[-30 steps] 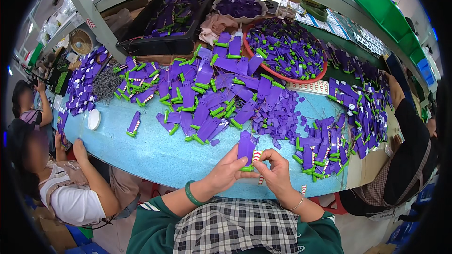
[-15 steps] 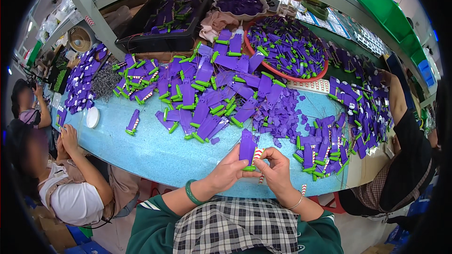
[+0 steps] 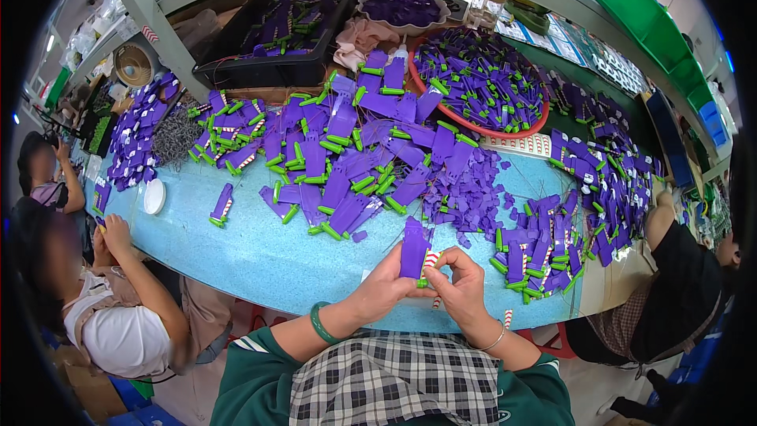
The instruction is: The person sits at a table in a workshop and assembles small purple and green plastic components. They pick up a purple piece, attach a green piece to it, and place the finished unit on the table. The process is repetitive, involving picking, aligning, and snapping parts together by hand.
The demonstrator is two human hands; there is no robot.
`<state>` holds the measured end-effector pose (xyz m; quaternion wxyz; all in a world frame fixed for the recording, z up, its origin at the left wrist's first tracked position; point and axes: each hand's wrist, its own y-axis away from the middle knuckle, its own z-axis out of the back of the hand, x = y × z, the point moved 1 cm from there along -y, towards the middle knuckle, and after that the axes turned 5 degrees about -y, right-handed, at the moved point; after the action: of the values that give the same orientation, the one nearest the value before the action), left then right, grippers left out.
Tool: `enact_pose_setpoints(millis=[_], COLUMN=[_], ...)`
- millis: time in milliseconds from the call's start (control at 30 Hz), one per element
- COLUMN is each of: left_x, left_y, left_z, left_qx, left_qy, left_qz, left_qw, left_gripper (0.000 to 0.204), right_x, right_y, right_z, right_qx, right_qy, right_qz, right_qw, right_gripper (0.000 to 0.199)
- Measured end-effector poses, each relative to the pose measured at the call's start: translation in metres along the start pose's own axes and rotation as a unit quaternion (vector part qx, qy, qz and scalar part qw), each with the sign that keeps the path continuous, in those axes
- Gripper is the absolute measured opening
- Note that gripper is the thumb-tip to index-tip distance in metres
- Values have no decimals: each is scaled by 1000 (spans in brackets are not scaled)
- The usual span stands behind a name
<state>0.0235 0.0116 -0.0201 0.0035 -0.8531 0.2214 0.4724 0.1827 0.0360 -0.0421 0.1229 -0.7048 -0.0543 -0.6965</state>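
Purple piece juts from the gripping left hand.

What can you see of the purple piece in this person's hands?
The purple piece is a flat, roughly oblong plate, plastic by its look, with a bright green part at the end nearer the person. It is held over the blue tabletop. The left hand grips its lower left; at its right edge, the right hand pinches a red-and-white chevron strip. Fingers partly hide it; whether the strip is stuck on, I cannot tell.
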Motion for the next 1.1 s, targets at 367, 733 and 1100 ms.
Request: enact_pose_setpoints(millis=[367, 733, 1100], left_x=[11, 12, 32], left_y=[2, 5, -7], left_z=[-2, -4, -5], left_qx=[-5, 5, 180], left_qy=[-94, -131, 192], left_qz=[-48, -83, 226], left_qw=[994, 988, 938], left_gripper=[28, 30, 41], right_x=[18, 22, 16], right_y=[-3, -13, -11], right_z=[1, 6, 2], right_qx=[-31, 46, 190], right_qy=[149, 166, -65], right_qz=[195, 100, -78], right_qw=[969, 980, 977], right_gripper=[16, 39, 24])
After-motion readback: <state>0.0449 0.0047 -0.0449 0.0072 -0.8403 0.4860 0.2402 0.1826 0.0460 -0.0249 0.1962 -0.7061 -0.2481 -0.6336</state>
